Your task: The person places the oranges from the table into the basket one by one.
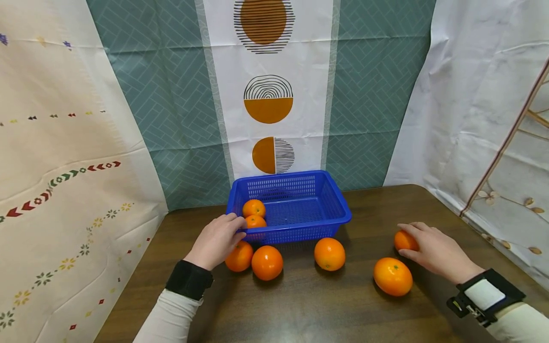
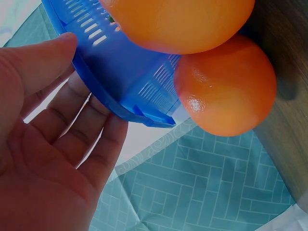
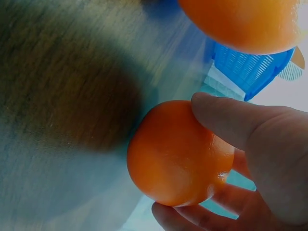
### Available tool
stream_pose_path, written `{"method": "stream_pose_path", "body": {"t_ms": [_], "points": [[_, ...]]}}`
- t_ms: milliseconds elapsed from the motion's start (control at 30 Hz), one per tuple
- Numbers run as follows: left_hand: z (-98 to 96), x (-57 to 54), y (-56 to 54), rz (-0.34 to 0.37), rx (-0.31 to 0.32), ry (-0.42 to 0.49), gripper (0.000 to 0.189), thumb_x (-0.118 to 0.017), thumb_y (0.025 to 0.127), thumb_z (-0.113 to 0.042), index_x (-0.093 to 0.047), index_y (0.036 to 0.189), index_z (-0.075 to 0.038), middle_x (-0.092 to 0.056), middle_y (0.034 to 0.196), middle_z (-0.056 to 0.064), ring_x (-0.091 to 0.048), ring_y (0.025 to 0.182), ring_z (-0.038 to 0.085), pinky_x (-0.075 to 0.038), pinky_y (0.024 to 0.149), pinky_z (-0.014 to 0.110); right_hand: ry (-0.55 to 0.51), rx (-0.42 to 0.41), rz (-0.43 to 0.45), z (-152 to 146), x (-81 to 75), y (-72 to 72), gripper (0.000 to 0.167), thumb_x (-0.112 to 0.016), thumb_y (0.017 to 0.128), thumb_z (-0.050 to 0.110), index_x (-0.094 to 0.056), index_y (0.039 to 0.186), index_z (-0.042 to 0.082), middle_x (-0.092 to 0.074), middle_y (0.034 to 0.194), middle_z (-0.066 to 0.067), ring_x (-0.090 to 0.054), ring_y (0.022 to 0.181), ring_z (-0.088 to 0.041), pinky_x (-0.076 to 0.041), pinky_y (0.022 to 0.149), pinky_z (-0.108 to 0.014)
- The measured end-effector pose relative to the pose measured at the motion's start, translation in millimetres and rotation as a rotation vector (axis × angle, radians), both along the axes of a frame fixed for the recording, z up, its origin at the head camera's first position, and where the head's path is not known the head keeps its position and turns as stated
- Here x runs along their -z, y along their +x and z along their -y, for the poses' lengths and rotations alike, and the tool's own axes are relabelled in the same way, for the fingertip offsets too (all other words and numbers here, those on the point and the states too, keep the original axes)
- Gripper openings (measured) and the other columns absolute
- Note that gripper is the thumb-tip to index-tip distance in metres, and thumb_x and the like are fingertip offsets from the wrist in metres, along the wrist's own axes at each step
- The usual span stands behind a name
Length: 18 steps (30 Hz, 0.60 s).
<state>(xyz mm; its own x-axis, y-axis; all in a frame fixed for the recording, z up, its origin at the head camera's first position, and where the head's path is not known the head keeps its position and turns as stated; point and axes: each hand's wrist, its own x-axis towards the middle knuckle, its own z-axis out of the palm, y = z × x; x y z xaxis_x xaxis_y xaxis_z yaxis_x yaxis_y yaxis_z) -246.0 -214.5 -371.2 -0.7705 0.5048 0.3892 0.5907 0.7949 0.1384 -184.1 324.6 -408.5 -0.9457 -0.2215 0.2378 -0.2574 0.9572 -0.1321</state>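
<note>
My left hand (image 1: pixel 218 239) holds the front left corner of a blue plastic basket (image 1: pixel 300 234). In the left wrist view the thumb lies on one side of the basket's rim (image 2: pixel 98 91) and the fingers on the other. Two oranges, one behind the other (image 1: pixel 254 208), sit at the basket's left end. My right hand (image 1: pixel 437 250) grips an orange (image 1: pixel 405 241) at the right of the table; the thumb and fingertips curl round that orange (image 3: pixel 175 154) in the right wrist view. Nearest to this hand lies another orange (image 1: pixel 392 277).
Before the basket's left front stand two oranges, one beside the left hand (image 1: pixel 239 257) and a redder one (image 1: pixel 267 263). A further orange (image 1: pixel 329 254) lies by the basket's right front. The brown wooden table (image 1: pixel 326 309) ends at patterned cloth (image 1: pixel 369 95) behind.
</note>
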Motion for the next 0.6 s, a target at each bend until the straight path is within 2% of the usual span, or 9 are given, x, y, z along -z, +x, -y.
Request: {"method": "stream_pose_path", "body": {"t_ms": [600], "points": [[0.7,0.5,0.7,-0.019,0.014,-0.001,0.021,-0.088,0.095,-0.009,-0.073,0.109,-0.011,-0.061,0.092,-0.001,-0.058,0.085,0.022,-0.058,0.082,0.04,0.011,-0.025,-0.053,8,-16.5,-2.4,0.067,-0.094,0.09,0.031,-0.067,0.138,-0.006,-0.066,0.133,-0.032,-0.068,0.108,-0.049,-0.058,0.086,-0.065]]}}
